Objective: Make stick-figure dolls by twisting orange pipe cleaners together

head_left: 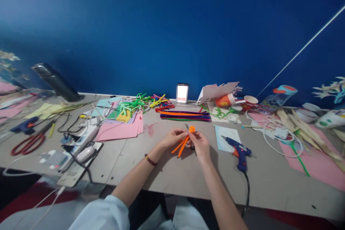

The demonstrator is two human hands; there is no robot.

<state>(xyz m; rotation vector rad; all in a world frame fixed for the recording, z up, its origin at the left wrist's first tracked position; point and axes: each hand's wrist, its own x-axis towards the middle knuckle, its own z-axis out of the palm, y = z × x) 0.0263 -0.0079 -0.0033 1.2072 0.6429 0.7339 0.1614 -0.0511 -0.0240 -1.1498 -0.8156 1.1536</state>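
Note:
Above the middle of the table, both my hands meet at a small orange pipe-cleaner figure with a round orange ball at its top. Two orange legs hang down between the hands. My left hand pinches the figure from the left side. My right hand is closed on it from the right, fingers bent near the ball. A thin grey metal tip pokes up beside the ball; the rest of that tool is hidden by my fingers. Behind the hands lies a bundle of coloured pipe cleaners.
A blue glue gun rests right of my hands, its cord running off the front edge. Pink paper, a power strip and red-handled scissors lie left. Green pipe-cleaner pieces and a phone are at the back.

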